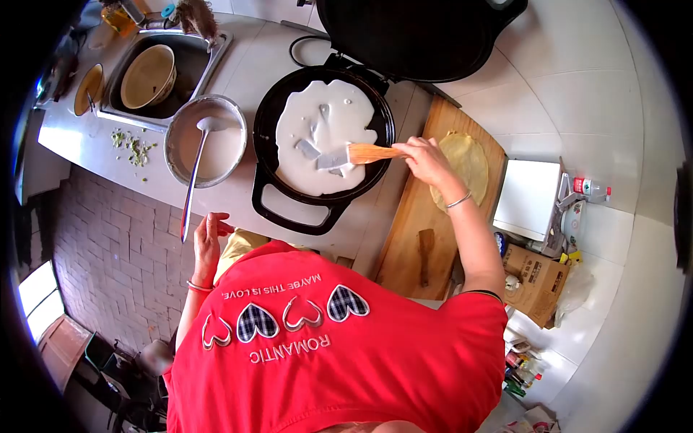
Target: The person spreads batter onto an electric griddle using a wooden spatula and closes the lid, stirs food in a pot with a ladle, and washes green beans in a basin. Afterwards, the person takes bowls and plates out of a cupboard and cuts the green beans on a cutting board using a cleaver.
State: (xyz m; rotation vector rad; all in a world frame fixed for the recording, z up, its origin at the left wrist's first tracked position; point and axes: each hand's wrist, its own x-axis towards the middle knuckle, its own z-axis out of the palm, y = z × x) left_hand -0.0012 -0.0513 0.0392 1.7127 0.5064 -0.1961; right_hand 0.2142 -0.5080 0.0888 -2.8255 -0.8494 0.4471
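Note:
My right hand (pixel 426 164) grips a wooden spatula (pixel 372 153) by its narrow end. The spatula's wide end meets a layer of white batter (pixel 317 115) in a round black electric griddle (pixel 390 119). Greyish patches show through the batter near the spatula. By the counter's front edge, my left hand (pixel 208 242) holds nothing, its fingers loosely apart. Close to it is the handle of a metal ladle (pixel 195 169), which rests in a metal bowl (pixel 170 144) of pale batter.
The griddle's black lid (pixel 411 36) is raised behind it. On the right, a wooden board (pixel 411 238) carries a thin yellow pancake (pixel 469 162). Chopped greens (pixel 132 148) lie left of the bowl. A basin (pixel 148 76) sits in the sink (pixel 216 54). A cardboard box (pixel 534 278) stands far right.

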